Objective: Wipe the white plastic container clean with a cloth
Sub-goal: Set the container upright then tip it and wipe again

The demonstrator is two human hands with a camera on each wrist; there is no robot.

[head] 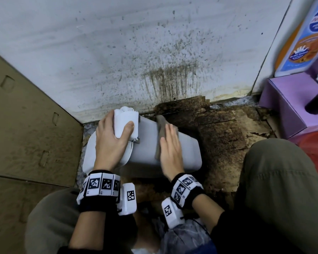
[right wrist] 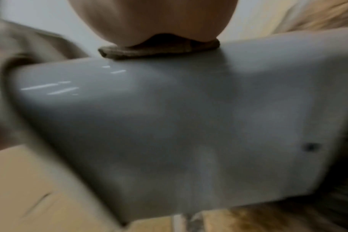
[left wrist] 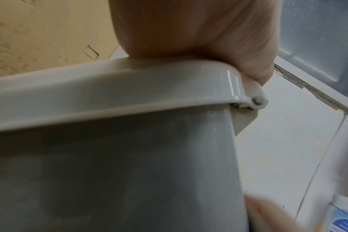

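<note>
Person crouched, knees either side, both wrists strapped with marker bands. Right hand (head: 171, 149) lies flat, fingers straight and together, pressing a grey-brown cloth (head: 161, 132) onto the upward-facing side of the white container (head: 145, 151). The container lies tipped on its side on the floor between the knees, long axis running left to right across the person, lid end to the left. Left hand (head: 111, 139) grips the lid end (head: 126, 123), thumb curled over its near face, fingers wrapped behind, steadying it. The cloth sits about midway along the body; bare plastic lies both ways from the flat fingers, toward the lid and toward the base end on the right. The right hand is the one placed for either stroke, I'd judge. Beyond: stained cardboard (head: 228, 129) on the floor, then a spattered white wall (head: 117, 52). A purple box (head: 283, 101) stands far right.
</note>
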